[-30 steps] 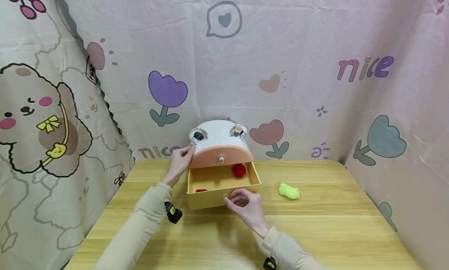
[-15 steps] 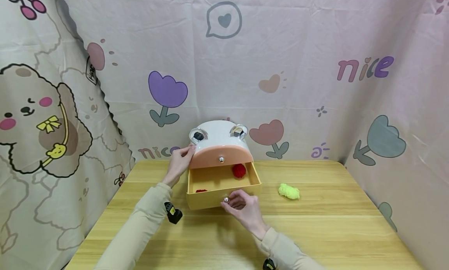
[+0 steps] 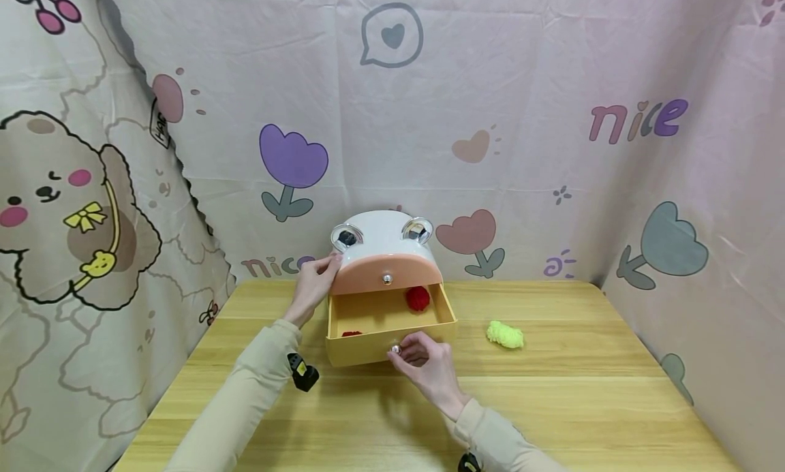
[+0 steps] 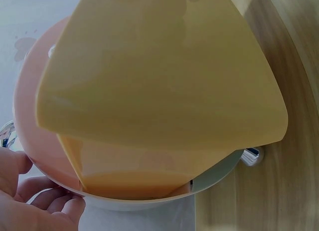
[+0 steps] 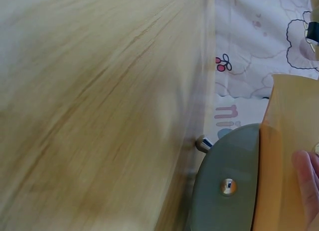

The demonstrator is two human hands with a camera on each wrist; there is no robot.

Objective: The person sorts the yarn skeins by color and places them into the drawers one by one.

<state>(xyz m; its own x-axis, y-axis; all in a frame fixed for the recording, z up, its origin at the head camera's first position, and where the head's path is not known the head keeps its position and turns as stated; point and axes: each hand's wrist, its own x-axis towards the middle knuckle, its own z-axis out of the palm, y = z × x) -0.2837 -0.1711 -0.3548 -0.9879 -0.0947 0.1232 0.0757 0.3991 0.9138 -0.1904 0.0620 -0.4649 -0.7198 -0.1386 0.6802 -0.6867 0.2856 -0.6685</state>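
Note:
A frog-faced storage box (image 3: 386,237), white on top with round clear eyes and a peach upper front, stands on the table. Its yellow middle drawer (image 3: 362,349) is pulled out. A red fuzzy ball (image 3: 418,298) lies at the drawer's back right, and a bit of red (image 3: 351,334) shows over its front wall at left. My left hand (image 3: 315,285) holds the box's left side, thumb and curled fingers at the rim in the left wrist view. Thumb and fingers of my right hand (image 3: 429,370) pinch the small silver knob (image 3: 395,350) on the drawer front.
A yellow-green fuzzy piece (image 3: 505,334) lies on the wooden table (image 3: 564,390) right of the box. Below the drawer, a grey-green lower front (image 5: 214,206) with its own knob shows in the right wrist view. A printed curtain (image 3: 527,63) hangs behind.
My right hand's fingers have shifted slightly at the drawer front, and the knob now shows between them. The left hand, box and drawer have stayed in place.

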